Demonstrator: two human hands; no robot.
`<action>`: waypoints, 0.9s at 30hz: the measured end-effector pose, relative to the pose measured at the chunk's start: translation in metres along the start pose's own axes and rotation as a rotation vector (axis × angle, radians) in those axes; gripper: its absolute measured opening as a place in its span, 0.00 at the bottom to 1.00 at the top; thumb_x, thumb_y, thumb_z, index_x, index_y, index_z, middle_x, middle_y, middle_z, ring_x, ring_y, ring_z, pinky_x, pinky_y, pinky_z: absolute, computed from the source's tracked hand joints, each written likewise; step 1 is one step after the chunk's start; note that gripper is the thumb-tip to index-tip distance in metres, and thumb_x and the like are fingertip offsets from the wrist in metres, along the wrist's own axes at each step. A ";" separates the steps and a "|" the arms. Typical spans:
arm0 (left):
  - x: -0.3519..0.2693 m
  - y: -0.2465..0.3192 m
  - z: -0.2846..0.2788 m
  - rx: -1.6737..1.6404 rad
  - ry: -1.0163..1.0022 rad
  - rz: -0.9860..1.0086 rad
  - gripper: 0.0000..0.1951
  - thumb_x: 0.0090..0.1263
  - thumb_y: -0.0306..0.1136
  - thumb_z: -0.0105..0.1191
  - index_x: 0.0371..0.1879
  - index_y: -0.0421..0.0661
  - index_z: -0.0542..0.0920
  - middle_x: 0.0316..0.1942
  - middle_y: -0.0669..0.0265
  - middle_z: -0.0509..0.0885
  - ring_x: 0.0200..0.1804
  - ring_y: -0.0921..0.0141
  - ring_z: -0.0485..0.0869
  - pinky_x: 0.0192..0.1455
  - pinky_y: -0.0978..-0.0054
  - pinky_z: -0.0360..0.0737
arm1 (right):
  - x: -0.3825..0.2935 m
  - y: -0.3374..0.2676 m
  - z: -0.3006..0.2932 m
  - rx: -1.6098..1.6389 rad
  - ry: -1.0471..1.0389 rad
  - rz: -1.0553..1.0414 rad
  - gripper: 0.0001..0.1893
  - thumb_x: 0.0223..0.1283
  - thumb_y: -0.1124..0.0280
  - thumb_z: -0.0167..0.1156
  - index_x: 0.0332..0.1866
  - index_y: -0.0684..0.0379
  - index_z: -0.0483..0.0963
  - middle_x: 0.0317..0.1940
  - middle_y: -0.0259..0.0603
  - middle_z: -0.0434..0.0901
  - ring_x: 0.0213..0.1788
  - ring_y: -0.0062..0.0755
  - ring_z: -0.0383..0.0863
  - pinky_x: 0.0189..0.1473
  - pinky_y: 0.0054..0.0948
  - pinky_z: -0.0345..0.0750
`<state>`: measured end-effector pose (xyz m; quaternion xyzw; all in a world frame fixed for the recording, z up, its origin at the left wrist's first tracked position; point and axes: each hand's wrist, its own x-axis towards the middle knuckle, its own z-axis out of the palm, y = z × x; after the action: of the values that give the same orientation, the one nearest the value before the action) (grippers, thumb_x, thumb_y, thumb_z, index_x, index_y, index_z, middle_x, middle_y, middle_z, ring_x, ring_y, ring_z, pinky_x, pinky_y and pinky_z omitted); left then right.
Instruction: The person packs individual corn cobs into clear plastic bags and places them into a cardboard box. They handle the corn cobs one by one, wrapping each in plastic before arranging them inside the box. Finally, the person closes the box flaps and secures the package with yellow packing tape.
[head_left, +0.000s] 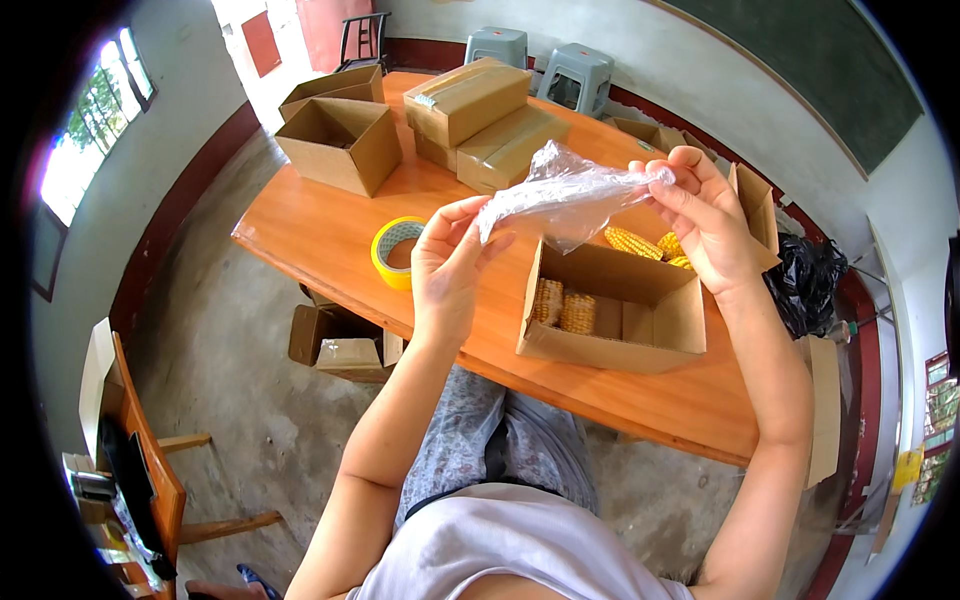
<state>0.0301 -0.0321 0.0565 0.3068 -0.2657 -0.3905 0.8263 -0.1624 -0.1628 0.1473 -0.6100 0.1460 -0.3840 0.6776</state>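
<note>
A clear plastic bag (570, 191) is stretched between my two hands above the wooden table. My left hand (454, 255) pinches its left end, and my right hand (697, 214) pinches the bunched right end. Below the bag stands an open cardboard box (615, 356) with wrapped corn cobs (577, 312) in its left part. Several yellow corn cobs (634, 243) lie on the table behind the box, partly hidden by my right hand. Beside my left hand is a roll of yellow tape (381, 259).
Closed, taped cardboard boxes (465, 101) are stacked at the table's back, with open boxes (341, 146) to their left. Another open box (352, 349) sits on the floor under the near edge. A black plastic bag (806, 285) is at the right, and grey stools (577, 75) stand behind.
</note>
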 end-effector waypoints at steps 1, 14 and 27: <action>-0.001 0.000 -0.001 0.031 0.075 0.025 0.09 0.70 0.27 0.50 0.46 0.41 0.74 0.44 0.63 0.79 0.45 0.73 0.79 0.50 0.73 0.79 | -0.001 0.001 0.002 -0.017 -0.007 -0.034 0.10 0.57 0.80 0.59 0.43 0.59 0.71 0.38 0.37 0.80 0.50 0.30 0.79 0.54 0.25 0.73; -0.037 0.016 0.016 -0.172 -0.116 -0.191 0.09 0.71 0.30 0.48 0.47 0.43 0.72 0.38 0.66 0.78 0.41 0.74 0.80 0.38 0.76 0.81 | -0.032 0.025 0.061 -0.748 -0.366 -0.631 0.10 0.44 0.90 0.60 0.27 0.61 0.73 0.31 0.40 0.81 0.41 0.33 0.82 0.40 0.26 0.80; -0.044 0.000 -0.015 0.092 -0.273 0.073 0.11 0.63 0.22 0.48 0.45 0.41 0.74 0.42 0.67 0.80 0.45 0.77 0.77 0.48 0.77 0.73 | -0.020 0.019 0.049 -0.594 -0.001 -0.282 0.13 0.62 0.70 0.53 0.51 0.61 0.69 0.46 0.42 0.78 0.51 0.30 0.76 0.56 0.30 0.68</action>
<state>0.0165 0.0079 0.0377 0.2786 -0.4041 -0.3855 0.7814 -0.1361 -0.1145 0.1342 -0.7953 0.1655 -0.4144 0.4103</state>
